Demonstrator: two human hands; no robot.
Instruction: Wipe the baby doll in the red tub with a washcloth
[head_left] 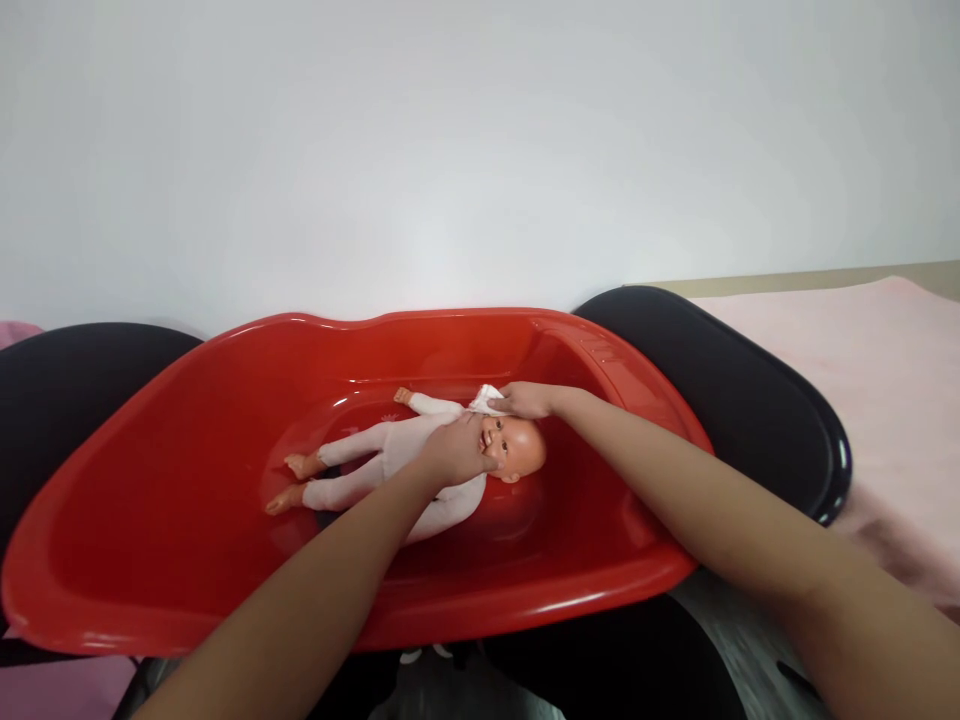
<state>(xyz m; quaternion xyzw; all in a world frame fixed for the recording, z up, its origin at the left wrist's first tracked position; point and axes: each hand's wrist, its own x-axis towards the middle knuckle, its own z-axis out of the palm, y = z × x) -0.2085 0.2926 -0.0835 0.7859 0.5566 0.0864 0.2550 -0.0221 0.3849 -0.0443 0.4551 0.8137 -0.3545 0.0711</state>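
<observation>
The doll (390, 455) is lying on its back in the middle of the red tub (187, 470), head toward the tub's right end. The left hand (454, 455) is resting on its chest; I cannot tell whether those fingers are gripping. The right hand (529, 400) is pinching a small white cloth (486, 398) beside the doll's shoulder. The doll is probably light, hard-headed and soft-bodied, best held round the chest.
</observation>
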